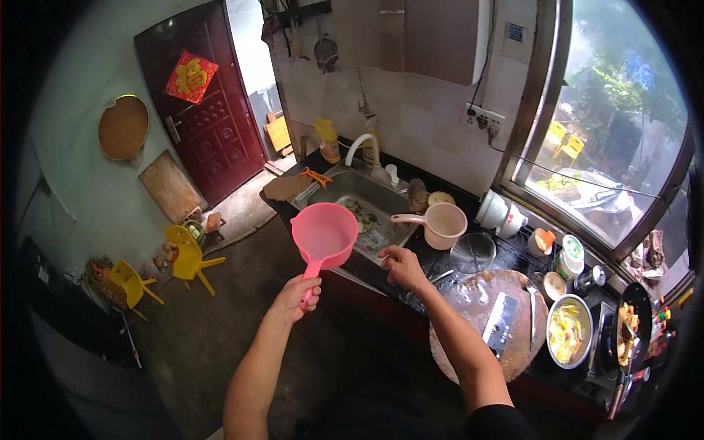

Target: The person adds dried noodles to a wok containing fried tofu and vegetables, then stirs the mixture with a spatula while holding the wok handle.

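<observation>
My left hand [297, 298] grips the handle of a pink plastic water ladle [325, 234], held out in front of the sink's near edge. What the ladle holds, if anything, is hard to make out. My right hand [402, 267] is bare of any object, its fingers bent and partly spread, over the counter edge beside the sink. Vegetable scraps lie in the stainless steel sink [344, 181], below a white curved faucet [363, 146]. Just beyond my right hand stands a pale pink ladle [444, 226] with its handle pointing left.
On the right, a round chopping board [467, 308] carries a cleaver [500, 324]. Past it are a metal bowl of cut vegetables [569, 331] and a wok with food [625, 330]. Yellow chairs [190, 256] stand on the floor at left, near a dark red door [203, 121].
</observation>
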A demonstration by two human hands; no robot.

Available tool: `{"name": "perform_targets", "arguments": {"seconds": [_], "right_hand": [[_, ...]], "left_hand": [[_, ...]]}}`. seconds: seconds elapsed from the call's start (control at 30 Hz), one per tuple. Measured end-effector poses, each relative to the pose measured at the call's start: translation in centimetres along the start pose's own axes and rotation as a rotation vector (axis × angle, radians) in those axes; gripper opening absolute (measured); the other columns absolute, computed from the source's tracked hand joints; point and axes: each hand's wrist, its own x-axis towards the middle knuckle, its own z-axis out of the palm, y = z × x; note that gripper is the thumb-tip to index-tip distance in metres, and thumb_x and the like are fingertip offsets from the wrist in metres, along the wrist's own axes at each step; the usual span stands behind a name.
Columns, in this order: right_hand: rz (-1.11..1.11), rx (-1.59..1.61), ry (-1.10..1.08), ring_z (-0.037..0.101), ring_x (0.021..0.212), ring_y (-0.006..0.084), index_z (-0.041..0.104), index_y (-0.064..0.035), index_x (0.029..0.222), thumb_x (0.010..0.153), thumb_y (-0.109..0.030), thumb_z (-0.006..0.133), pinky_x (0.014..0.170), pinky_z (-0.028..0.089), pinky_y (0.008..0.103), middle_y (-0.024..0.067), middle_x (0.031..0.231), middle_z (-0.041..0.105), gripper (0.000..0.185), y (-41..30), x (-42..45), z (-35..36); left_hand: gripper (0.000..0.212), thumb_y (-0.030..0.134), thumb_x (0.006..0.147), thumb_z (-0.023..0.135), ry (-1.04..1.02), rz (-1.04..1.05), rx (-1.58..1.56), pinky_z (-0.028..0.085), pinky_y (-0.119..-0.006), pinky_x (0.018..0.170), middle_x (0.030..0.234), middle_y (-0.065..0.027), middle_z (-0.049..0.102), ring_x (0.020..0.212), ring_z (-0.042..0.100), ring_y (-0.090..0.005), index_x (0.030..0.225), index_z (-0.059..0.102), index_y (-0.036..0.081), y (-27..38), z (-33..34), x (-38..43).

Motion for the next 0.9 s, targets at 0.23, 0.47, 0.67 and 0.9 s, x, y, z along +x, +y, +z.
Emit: {"name": "perform_targets", "arguments": {"seconds": [0.23, 0.47, 0.67, 0.9], "right_hand": [[0.321, 0.648, 0.172, 0.056, 0.047, 0.0161, 0.056, -0.0031, 0.108, 0.089, -0.012, 0.045, 0.040, 0.042, 0.0279, 0.0057, 0.084, 0.064, 0.024, 3.1, 14.2, 1.2], [0.494, 0.746, 0.303, 0.062, 0.076, 0.0215, 0.040, -0.0052, 0.131, 0.095, -0.034, 0.039, 0.063, 0.048, 0.0347, 0.0090, 0.105, 0.062, 0.046, 9.0, 25.1, -0.8], [0.753, 0.958, 0.581, 0.047, 0.113, 0.0324, 0.031, -0.0061, 0.136, 0.094, -0.041, 0.042, 0.085, 0.046, 0.0498, 0.0148, 0.137, 0.038, 0.056, 11.6, 31.1, -2.9], [0.519, 1.179, 0.718, 0.049, 0.111, 0.0341, 0.031, -0.0074, 0.137, 0.093, -0.029, 0.043, 0.091, 0.041, 0.0509, 0.0157, 0.132, 0.043, 0.050, 15.3, 33.1, -5.2]], "left_hand": [[0.023, 0.029, 0.090, 0.057, 0.046, -0.050, 0.076, 0.026, -0.021, 0.036, 0.062, -0.0014, 0.048, 0.040, 0.038, -0.0077, 0.095, 0.051, 0.007, 4.5, -3.7, 9.6], [0.032, 0.035, 0.091, 0.055, -0.007, -0.217, -0.050, 0.032, -0.023, 0.040, 0.067, -0.0038, 0.050, 0.046, 0.042, -0.0103, 0.099, 0.052, 0.004, 7.4, -5.1, 20.4], [0.011, 0.011, 0.085, 0.057, -0.193, -0.305, -0.281, 0.035, -0.024, 0.043, 0.073, -0.0059, 0.054, 0.054, 0.047, -0.0132, 0.093, 0.051, 0.005, 8.5, -5.6, 24.8], [0.009, 0.011, 0.088, 0.054, -0.208, -0.323, -0.147, 0.031, -0.022, 0.040, 0.072, -0.0039, 0.051, 0.050, 0.043, -0.0102, 0.084, 0.050, 0.004, 10.8, -4.4, 28.0]]}}
